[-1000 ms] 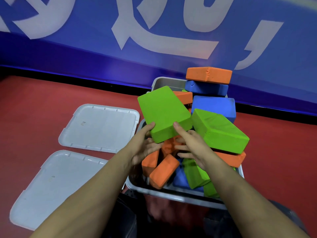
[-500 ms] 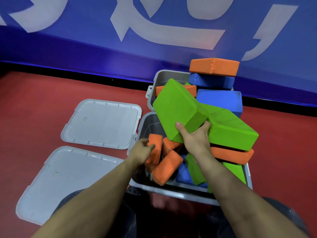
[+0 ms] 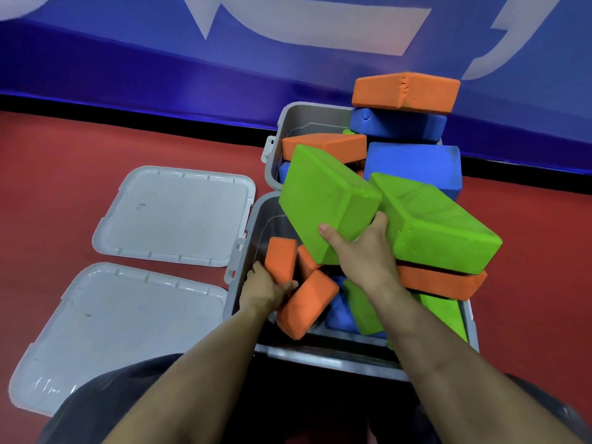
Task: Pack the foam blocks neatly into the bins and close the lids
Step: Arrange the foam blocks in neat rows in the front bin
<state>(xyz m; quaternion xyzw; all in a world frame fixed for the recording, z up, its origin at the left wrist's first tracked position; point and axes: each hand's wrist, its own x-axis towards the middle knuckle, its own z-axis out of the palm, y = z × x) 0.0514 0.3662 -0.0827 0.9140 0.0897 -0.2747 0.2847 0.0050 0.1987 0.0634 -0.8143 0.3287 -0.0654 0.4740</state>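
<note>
Our right hand (image 3: 362,251) grips the green block (image 3: 323,200), left hand (image 3: 269,288) holds an orange block (image 3: 281,261); next we judge both need laying flat in the near bin (image 3: 320,355).

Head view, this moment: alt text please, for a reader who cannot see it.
A person's right hand grips a large green foam block above the near grey bin of jumbled blocks, while the left hand holds an upright orange block inside it. Two lids lie on the red floor.

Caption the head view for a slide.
Right hand lifts a large green foam block while the left hand grips an orange block in the near bin.
</note>
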